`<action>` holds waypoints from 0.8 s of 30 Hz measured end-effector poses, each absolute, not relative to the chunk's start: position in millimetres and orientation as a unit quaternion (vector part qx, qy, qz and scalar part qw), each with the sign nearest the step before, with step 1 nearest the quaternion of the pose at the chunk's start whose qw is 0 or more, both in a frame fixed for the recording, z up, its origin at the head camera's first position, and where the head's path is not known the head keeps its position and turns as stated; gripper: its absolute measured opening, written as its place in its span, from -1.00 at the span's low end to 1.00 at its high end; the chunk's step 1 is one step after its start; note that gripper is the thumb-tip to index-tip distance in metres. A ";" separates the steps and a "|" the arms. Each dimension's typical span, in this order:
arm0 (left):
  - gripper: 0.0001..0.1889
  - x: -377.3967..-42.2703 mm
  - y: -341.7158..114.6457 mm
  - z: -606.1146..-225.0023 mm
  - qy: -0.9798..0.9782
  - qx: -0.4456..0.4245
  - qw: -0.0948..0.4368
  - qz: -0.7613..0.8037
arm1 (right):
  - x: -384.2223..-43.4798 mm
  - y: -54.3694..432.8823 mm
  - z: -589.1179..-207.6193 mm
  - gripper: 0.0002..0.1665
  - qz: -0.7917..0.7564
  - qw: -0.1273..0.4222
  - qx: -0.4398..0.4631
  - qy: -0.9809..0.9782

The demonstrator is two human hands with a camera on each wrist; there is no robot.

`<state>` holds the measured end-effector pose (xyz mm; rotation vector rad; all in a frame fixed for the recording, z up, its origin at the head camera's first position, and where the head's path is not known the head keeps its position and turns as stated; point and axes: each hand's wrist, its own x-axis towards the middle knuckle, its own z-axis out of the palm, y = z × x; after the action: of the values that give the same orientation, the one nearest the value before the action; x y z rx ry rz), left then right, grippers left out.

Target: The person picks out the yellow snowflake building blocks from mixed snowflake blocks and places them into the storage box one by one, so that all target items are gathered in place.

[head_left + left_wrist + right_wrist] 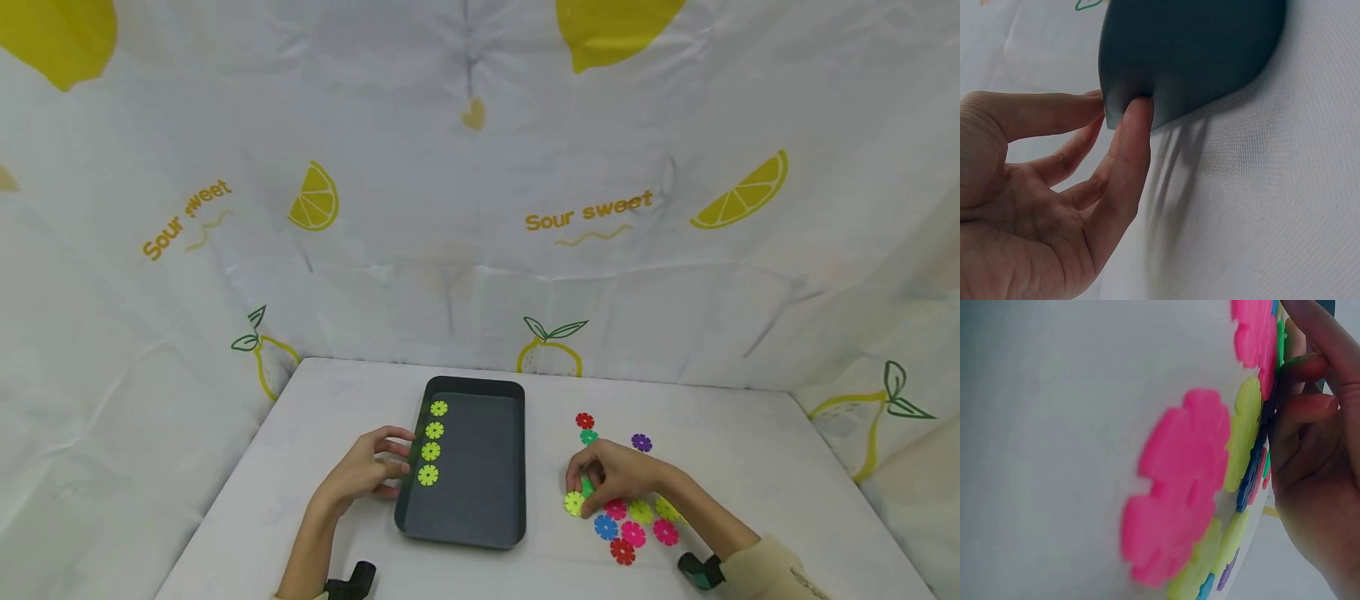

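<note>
Tray [480, 467], dark grey, sits between your two hands on the white-covered table [277, 483]. Your left hand [362, 468] is loosely open, its fingers spread and slightly bent; fingertips touch the tray's near-hand side, as the left wrist view confirms. It carries nothing.

Inside the tray, four yellow discs [431, 451] with notched rims lie in a row along the side nearest your left hand, separate from one another. The tray floor on the side towards your right hand is bare.

Your right hand [617, 471] is well apart from the tray, thumb and forefinger drawn together on the edge of another yellow disc [573, 504]. Whether that disc is off the table you cannot be told from these views. A green disc [587, 487] shows just under your right-hand fingers.

Beyond your right hand lie a red disc [585, 421], a second green one [588, 437] beside it, and a purple disc [641, 442]. On the near side of that hand, you have a blue disc [606, 527], pink discs [633, 534], a further red piece [622, 551] and two yellow pieces [641, 511], one partly covered by your forearm.
</note>
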<state>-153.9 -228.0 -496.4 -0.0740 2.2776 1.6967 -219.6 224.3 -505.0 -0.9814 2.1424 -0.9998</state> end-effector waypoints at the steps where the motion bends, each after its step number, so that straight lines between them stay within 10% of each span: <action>1: -0.41 -153.9 -227.8 -496.2 0.793 -0.026 0.149 0.591 | -219.4 224.5 -504.7 -0.75 -0.375 0.286 -0.367 0.802; 24: -0.41 -153.0 -226.5 -495.1 0.796 -0.022 0.147 0.587 | -227.3 225.2 -500.5 -0.86 -0.438 0.298 -0.400 0.748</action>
<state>-153.0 -226.5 -495.1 -0.0634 2.2894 1.6897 -227.3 225.2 -500.5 -1.0627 1.9874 -1.1644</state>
